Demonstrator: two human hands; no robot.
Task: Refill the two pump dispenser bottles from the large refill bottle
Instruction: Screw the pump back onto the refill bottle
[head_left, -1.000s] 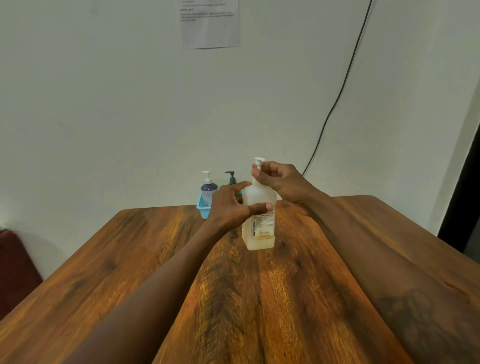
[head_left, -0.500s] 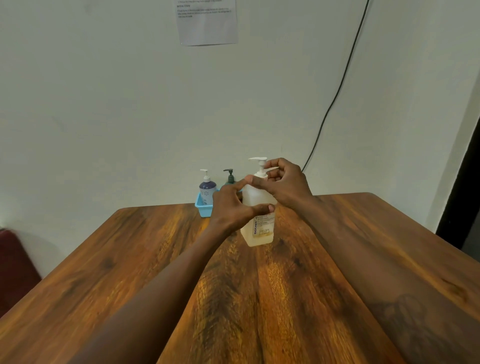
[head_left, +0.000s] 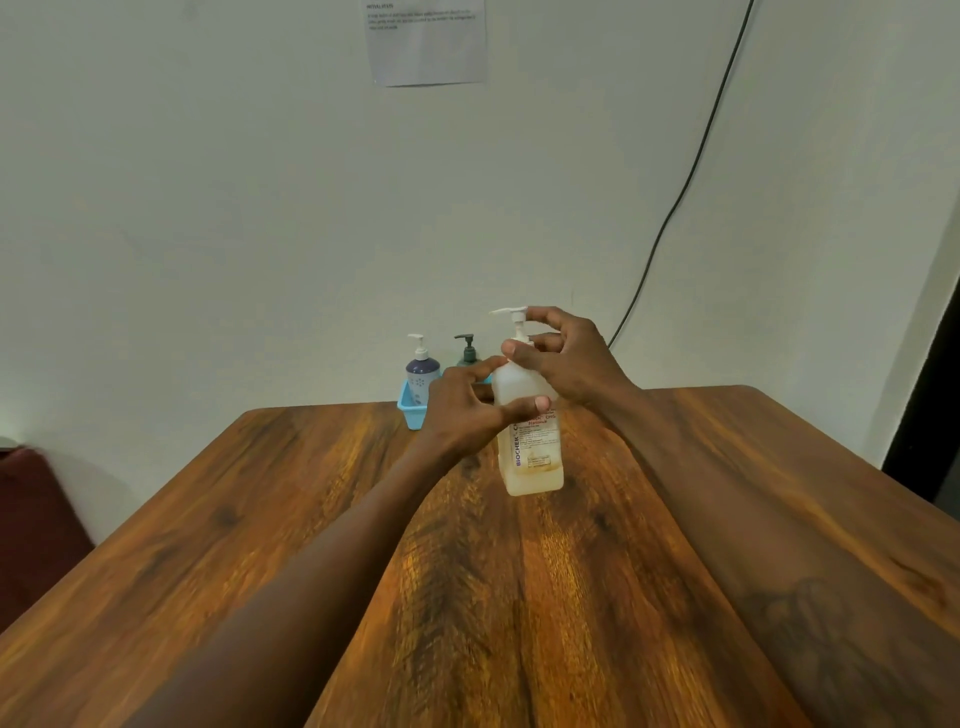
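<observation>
A plain work room, possibly an office, is indicated. A wooden table is set against a bare wall beyond the fingers. High above them a printed notice is stuck to it, and a black cable is run down to their right. Just left of the fingers two pump bottles are kept in a blue tray.
</observation>
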